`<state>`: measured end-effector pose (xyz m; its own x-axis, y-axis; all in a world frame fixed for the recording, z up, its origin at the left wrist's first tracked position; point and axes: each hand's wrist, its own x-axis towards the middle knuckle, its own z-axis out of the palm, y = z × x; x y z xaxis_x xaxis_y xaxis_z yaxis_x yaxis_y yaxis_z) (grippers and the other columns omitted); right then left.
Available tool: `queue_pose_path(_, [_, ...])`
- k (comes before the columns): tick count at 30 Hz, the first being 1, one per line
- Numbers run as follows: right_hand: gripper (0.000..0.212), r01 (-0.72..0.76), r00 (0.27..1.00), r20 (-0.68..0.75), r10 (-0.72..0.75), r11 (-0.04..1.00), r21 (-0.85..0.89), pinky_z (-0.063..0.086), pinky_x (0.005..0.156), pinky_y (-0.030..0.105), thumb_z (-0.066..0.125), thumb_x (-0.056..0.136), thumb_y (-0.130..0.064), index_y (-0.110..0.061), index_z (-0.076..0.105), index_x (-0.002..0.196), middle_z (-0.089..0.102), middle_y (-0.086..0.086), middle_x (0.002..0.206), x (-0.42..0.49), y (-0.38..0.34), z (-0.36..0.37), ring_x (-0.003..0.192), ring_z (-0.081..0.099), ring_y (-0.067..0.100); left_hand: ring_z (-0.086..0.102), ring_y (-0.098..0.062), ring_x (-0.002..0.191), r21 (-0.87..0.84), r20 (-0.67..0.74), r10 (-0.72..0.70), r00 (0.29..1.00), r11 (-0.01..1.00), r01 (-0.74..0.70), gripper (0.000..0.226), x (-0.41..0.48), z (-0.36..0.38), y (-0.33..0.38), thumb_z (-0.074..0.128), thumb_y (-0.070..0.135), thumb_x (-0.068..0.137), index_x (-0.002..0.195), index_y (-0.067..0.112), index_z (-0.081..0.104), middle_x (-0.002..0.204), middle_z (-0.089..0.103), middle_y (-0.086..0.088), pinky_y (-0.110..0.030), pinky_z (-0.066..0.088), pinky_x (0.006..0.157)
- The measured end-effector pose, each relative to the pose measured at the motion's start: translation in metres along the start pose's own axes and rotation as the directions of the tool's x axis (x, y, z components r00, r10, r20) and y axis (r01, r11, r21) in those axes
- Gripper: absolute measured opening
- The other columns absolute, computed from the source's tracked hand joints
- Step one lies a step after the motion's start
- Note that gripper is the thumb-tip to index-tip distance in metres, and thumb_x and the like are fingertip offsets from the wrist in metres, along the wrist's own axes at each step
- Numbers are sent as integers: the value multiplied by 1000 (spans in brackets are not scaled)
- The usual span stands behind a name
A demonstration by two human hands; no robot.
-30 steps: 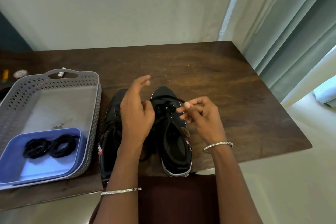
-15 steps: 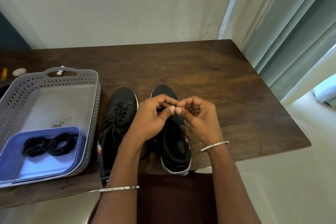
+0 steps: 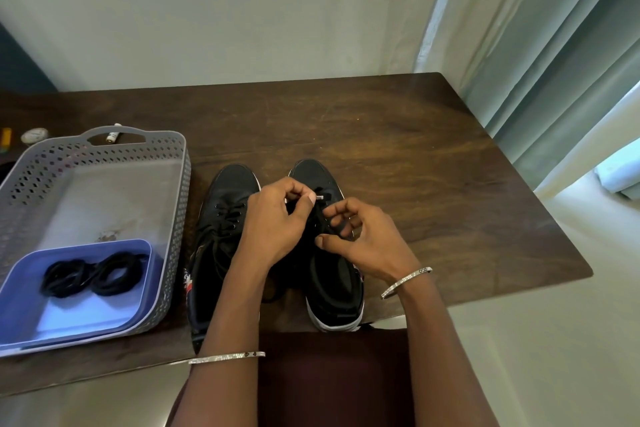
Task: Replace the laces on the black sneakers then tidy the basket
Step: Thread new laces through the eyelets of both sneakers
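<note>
Two black sneakers stand side by side near the table's front edge, toes pointing away. The left sneaker [image 3: 221, 236] has laces in its eyelets. Both hands work over the right sneaker [image 3: 337, 291]. My left hand [image 3: 273, 222] pinches the tip of a black lace [image 3: 319, 198] above the toe end. My right hand [image 3: 360, 236] has its fingers curled at the sneaker's eyelets, apparently on the lace or the flap; the exact hold is hidden. A grey basket [image 3: 180, 184] at the left holds a blue tray [image 3: 145, 288] with coiled black laces [image 3: 91, 276].
The dark wooden table [image 3: 415, 166] reaches to a wall behind and has its edge at the right, beside curtains [image 3: 554, 62]. Behind the basket lie a small white tube [image 3: 113, 133], a round white object [image 3: 34, 135] and a yellow item [image 3: 6, 137].
My left hand came down from a raised, open pose to pinch the lace tip. Both hands met over the right sneaker, then my right hand drew slightly back toward me.
</note>
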<state>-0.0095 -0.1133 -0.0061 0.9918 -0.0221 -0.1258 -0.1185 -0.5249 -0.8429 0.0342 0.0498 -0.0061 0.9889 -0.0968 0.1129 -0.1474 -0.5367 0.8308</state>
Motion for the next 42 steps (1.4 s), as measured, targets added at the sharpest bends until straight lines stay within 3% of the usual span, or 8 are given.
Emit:
queue_pose_path(5, [41,69,996,-39,-77,981,-181,47,65,17,78,70,-17,-24,66,108,64,-9,86,1,4,4,67,57,8,60,-4,73,63,82,13,997,998,-18,10,-1,8,2,60,30,95,86,29,64,79,65,14,-29,47,66])
queue_pose_path(10, [9,-13,982,-187,-1,997,-71,54,67,22,73,79,-16,-23,75,85,70,-7,69,4,8,8,65,63,5,63,-3,78,85,115,24,993,996,-34,7,-3,10,5,65,32,90,84,32,68,80,68,16,-41,55,73])
queue_pose_path(18, [7,-194,951,-190,246,947,257,57,69,35,77,80,-13,-20,77,78,72,1,72,8,14,14,70,69,16,60,-6,66,199,102,-25,994,980,4,16,-3,7,5,75,25,84,74,36,69,66,61,13,-38,57,65])
queue_pose_path(24, [8,-267,931,-106,350,849,456,47,57,25,75,82,-7,-15,76,78,69,2,66,7,13,13,55,60,8,61,-5,70,231,90,-26,996,973,5,18,-4,9,5,76,25,84,73,37,68,72,63,14,-36,57,66])
queue_pose_path(32, [5,-298,922,-57,382,797,525,45,59,31,73,76,-14,-15,78,76,70,9,69,9,17,18,58,59,14,63,-22,85,466,115,9,993,882,-62,4,-6,19,20,66,25,87,86,22,68,95,62,4,-39,54,72])
queue_pose_path(39, [8,-302,915,-48,401,757,579,43,55,30,70,72,-16,-13,77,76,68,10,68,9,19,20,54,55,15,62,-28,88,503,84,-18,996,864,-27,9,-13,27,25,66,26,87,88,17,66,97,59,-1,-41,52,72])
queue_pose_path(42, [10,-295,916,-52,398,755,586,44,56,29,70,81,-7,-12,77,77,68,7,66,10,20,19,52,56,10,62,-28,86,500,34,-20,999,866,1,13,-16,31,26,65,28,90,89,16,64,97,58,-1,-39,51,70])
